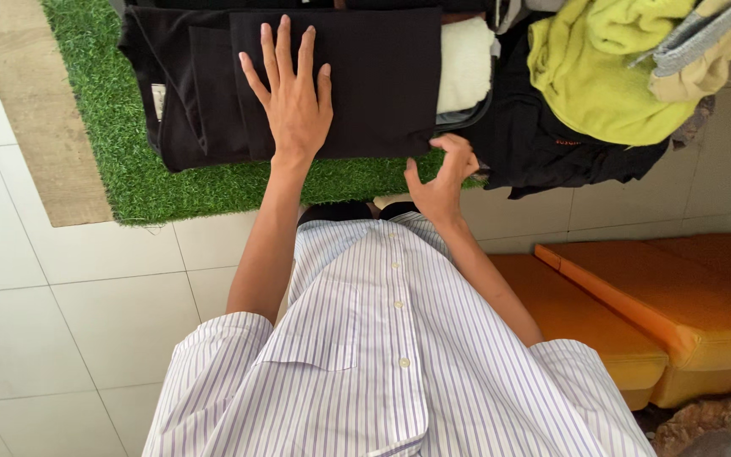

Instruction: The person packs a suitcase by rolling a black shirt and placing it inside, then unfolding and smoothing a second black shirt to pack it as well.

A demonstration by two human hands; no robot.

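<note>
A black garment [382, 76] lies folded on a green artificial-grass mat [103, 110]. My left hand [291, 93] rests flat on it with the fingers spread, pressing the cloth down. My right hand [442, 178] is at the garment's near right corner, fingers curled and pinching the edge of the black fabric. Under the fold's right end a cream-white cloth [465, 63] shows.
A pile of clothes sits to the right: a yellow-green garment [594, 76], a dark one [543, 144] beneath it, grey and tan pieces at the top right. Orange cushions [670, 296] lie at the right. White floor tiles [61, 322] and a tan mat border [35, 110] are at the left.
</note>
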